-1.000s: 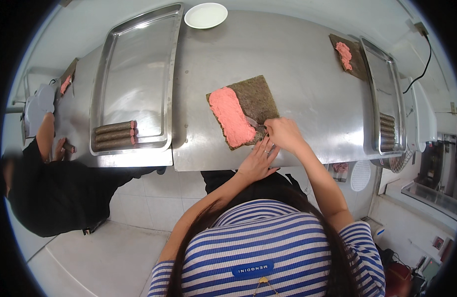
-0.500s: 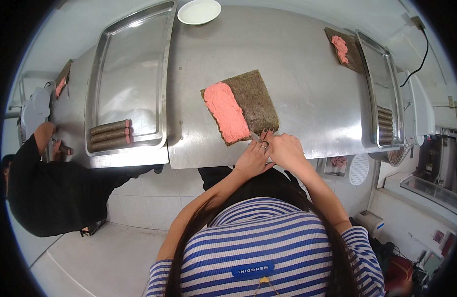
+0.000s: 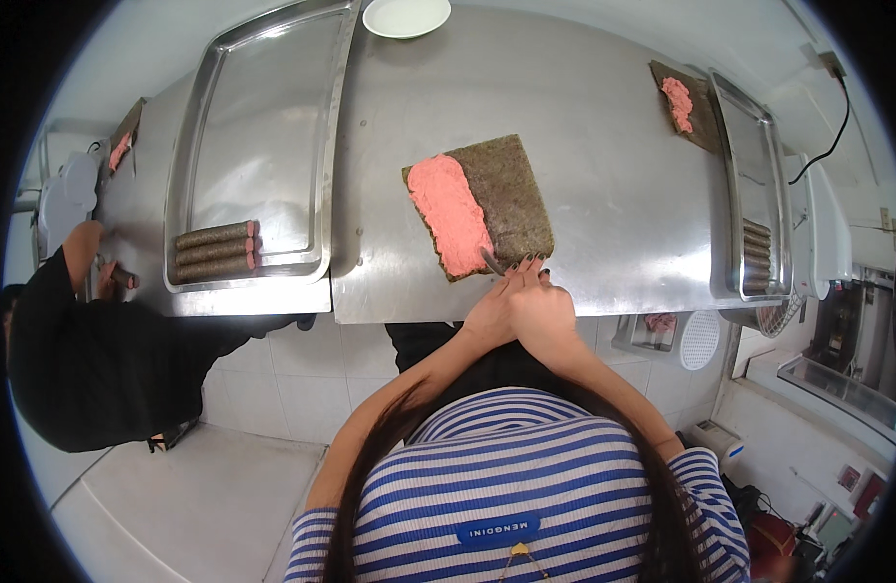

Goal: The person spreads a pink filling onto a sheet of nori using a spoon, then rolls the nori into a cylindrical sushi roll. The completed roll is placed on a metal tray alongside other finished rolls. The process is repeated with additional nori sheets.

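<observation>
A dark green seaweed sheet (image 3: 514, 189) lies flat on the metal table, its near edge close to the table's front. Along its left side runs a thick strip of pink paste (image 3: 448, 214). The short blade of a knife (image 3: 490, 260) touches the paste's near right corner; its handle is hidden. My right hand (image 3: 547, 316) is closed around that handle, partly over my left hand (image 3: 498, 309). The left fingers, with dark nails, are stretched out at the sheet's near edge.
Left stands a steel tray (image 3: 325, 194) with seaweed rolls (image 3: 215, 250); another steel tray (image 3: 725, 175) with several rolls stands right. A white bowl (image 3: 406, 16) sits at the back. Beyond it, right, lies another pasted sheet (image 3: 705, 109). A person in black (image 3: 108, 360) works at far left.
The knife blade has moved slightly left onto the paste's near corner. My right hand has come left, further over my left hand. The whole view has shifted a little.
</observation>
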A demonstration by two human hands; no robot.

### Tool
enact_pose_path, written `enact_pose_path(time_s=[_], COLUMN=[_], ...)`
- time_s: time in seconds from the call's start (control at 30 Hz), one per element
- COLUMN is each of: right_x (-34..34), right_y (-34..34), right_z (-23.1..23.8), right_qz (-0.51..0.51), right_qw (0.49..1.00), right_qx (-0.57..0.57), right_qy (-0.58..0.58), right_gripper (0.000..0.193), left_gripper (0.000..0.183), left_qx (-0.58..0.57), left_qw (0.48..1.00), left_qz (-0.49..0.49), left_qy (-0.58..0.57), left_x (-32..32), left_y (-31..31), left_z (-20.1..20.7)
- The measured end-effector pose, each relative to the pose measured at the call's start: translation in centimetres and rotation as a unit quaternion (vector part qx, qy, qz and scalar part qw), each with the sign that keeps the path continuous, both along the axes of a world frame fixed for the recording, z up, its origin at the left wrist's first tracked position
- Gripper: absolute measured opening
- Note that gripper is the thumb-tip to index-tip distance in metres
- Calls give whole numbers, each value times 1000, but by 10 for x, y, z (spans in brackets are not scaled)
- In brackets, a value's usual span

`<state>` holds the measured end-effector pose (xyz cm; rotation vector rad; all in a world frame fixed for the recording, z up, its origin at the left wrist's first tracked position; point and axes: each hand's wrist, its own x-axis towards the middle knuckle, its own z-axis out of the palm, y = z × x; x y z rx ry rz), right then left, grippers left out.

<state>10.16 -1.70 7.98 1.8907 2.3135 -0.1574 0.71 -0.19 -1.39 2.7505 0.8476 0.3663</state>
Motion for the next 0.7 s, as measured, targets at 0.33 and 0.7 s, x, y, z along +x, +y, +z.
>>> enact_pose_path(time_s=[0.33, 0.7], right_x=[-4, -7], right_y=[11, 11], right_z=[-2, -15], right_qz=[26, 39], right_qw=[992, 983], right_qx=[39, 42], right_qy=[117, 173], right_gripper=[23, 29], left_gripper=[52, 57], left_qx=[15, 13], left_qw=[1000, 1000], left_qz=[-1, -3], left_qy=[-4, -15], left_x=[0, 1], left_y=[0, -3], left_z=[4, -12])
